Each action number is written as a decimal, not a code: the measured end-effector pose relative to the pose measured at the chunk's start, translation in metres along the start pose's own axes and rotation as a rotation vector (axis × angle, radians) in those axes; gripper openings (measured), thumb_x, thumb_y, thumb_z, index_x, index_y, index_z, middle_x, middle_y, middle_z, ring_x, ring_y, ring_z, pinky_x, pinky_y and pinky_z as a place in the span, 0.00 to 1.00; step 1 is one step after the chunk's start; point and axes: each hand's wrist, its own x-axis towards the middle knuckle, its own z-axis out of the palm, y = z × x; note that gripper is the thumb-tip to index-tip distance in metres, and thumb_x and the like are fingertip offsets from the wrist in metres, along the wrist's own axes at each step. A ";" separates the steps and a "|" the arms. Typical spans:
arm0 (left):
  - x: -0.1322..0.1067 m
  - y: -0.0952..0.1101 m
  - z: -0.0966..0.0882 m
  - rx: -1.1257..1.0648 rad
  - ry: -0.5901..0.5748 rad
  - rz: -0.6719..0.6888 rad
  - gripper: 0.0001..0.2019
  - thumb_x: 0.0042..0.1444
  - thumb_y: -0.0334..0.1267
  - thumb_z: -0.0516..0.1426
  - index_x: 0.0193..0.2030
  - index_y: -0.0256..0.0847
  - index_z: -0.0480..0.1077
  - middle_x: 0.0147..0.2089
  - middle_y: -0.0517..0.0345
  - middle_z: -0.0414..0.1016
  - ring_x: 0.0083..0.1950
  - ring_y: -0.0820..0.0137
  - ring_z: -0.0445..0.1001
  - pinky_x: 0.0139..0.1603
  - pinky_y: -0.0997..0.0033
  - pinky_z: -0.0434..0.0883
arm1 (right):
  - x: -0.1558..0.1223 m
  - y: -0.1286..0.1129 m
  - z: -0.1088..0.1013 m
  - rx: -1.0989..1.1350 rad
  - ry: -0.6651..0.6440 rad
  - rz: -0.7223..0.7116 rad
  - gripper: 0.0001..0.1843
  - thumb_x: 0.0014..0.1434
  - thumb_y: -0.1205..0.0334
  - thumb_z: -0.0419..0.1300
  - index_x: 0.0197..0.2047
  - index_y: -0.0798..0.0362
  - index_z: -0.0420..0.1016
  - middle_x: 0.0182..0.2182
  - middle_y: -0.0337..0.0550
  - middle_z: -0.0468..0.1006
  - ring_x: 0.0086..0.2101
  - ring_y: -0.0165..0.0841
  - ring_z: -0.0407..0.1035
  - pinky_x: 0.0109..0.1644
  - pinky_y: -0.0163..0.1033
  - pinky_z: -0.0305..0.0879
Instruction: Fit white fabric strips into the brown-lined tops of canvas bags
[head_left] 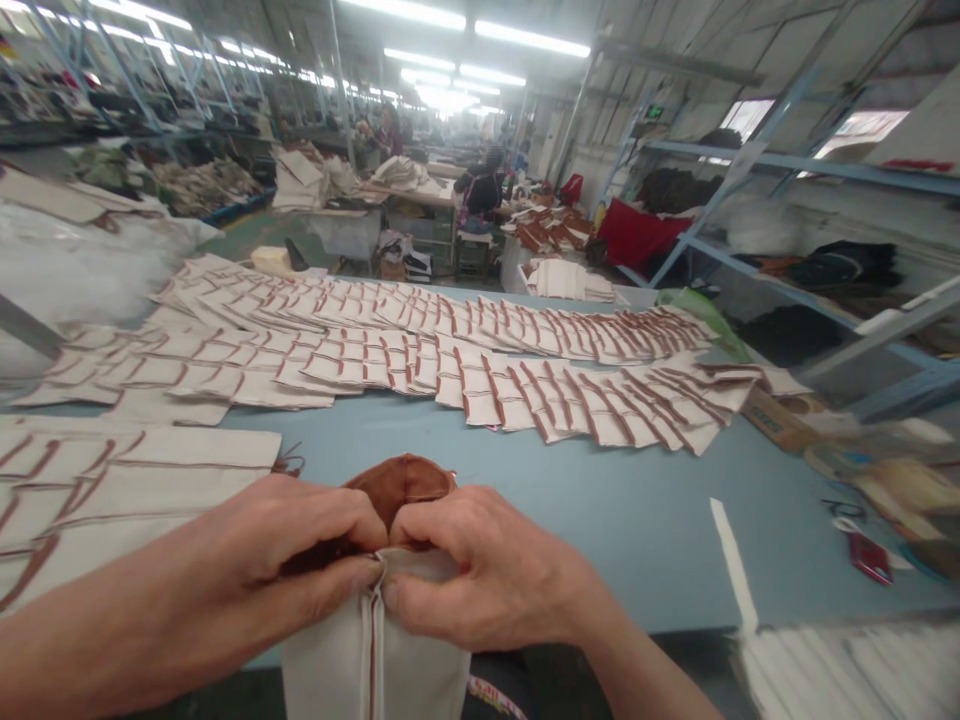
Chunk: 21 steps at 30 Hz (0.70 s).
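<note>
Both of my hands pinch the top of a cream fabric pouch [375, 660] with a brown lining [397, 485] at the near table edge. My left hand [292, 555] grips the left side of the opening, fingers curled. My right hand [480, 575] grips the right side, thumb pressed on the cream cloth beside a brown seam line. The brown lining sticks up behind my fingers.
Rows of overlapping cream pieces with brown trim [450, 360] cover the blue table [637, 510]. More flat cream pieces [112, 480] lie at left. Red-handled scissors [862, 550] and a cardboard box [780, 420] sit at right. White strips [847, 670] lie near right. A person [480, 190] sits far back.
</note>
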 end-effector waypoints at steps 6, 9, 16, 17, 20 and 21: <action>0.002 -0.010 -0.005 0.028 0.047 0.027 0.06 0.67 0.40 0.63 0.43 0.51 0.84 0.36 0.72 0.84 0.37 0.71 0.79 0.42 0.82 0.70 | 0.004 0.002 -0.003 0.040 0.002 0.000 0.20 0.56 0.69 0.70 0.26 0.49 0.60 0.22 0.26 0.60 0.25 0.26 0.57 0.31 0.36 0.48; 0.006 -0.009 -0.005 0.017 0.031 0.030 0.08 0.66 0.38 0.61 0.42 0.52 0.84 0.35 0.73 0.84 0.36 0.73 0.79 0.42 0.82 0.69 | 0.007 0.004 -0.005 0.047 -0.013 0.005 0.20 0.55 0.70 0.69 0.26 0.49 0.59 0.22 0.26 0.60 0.25 0.26 0.56 0.31 0.36 0.47; 0.027 -0.002 0.004 0.122 0.079 0.121 0.11 0.61 0.28 0.53 0.31 0.45 0.72 0.24 0.71 0.72 0.24 0.77 0.69 0.28 0.73 0.57 | 0.012 0.009 -0.005 0.024 -0.010 -0.004 0.21 0.54 0.72 0.68 0.26 0.49 0.57 0.23 0.27 0.59 0.26 0.26 0.55 0.32 0.37 0.48; 0.029 -0.002 0.006 0.136 0.096 0.165 0.10 0.60 0.28 0.53 0.30 0.45 0.70 0.24 0.70 0.73 0.23 0.76 0.70 0.27 0.72 0.57 | 0.012 0.010 -0.005 0.023 -0.008 0.001 0.20 0.54 0.72 0.67 0.26 0.49 0.57 0.23 0.27 0.60 0.26 0.27 0.55 0.32 0.37 0.48; 0.027 -0.007 0.016 0.168 0.145 0.251 0.11 0.64 0.29 0.53 0.31 0.47 0.67 0.26 0.67 0.76 0.23 0.74 0.71 0.25 0.67 0.57 | 0.010 0.013 -0.007 0.030 0.024 0.026 0.17 0.55 0.71 0.66 0.27 0.49 0.60 0.23 0.28 0.62 0.26 0.27 0.57 0.33 0.37 0.50; 0.024 -0.010 0.020 0.170 0.174 0.249 0.11 0.66 0.31 0.53 0.33 0.48 0.69 0.28 0.66 0.77 0.24 0.72 0.72 0.26 0.66 0.58 | 0.009 0.014 -0.008 0.047 0.038 0.034 0.16 0.55 0.71 0.66 0.27 0.49 0.61 0.23 0.28 0.63 0.26 0.27 0.58 0.33 0.37 0.51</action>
